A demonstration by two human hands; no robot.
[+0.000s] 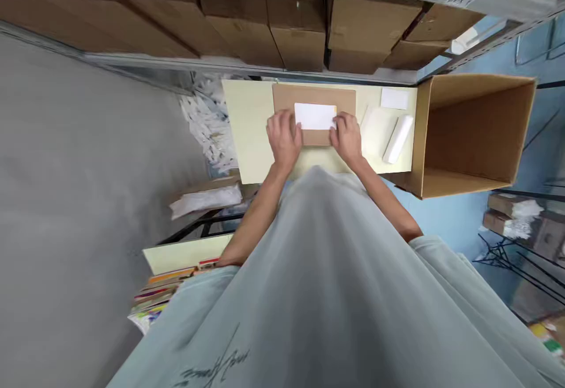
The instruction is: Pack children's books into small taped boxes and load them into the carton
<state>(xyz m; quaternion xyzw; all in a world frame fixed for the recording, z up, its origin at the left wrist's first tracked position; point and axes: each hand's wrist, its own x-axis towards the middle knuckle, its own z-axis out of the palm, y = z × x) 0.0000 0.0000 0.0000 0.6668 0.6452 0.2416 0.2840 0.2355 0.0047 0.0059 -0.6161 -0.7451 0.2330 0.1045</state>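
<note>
Label lies on brown cardboard, long axis left to right, between my left hand at its near left corner and right hand at its right end, equally close, fingers curled, though whether pinching I cannot tell.

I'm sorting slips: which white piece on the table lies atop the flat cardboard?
The slip between the left hand and right hand; the other white pieces lie right of the cardboard.

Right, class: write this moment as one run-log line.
left hand: at white sheet, left end | right hand: at white sheet, right end | beneath: brown cardboard | far right: open box
</note>
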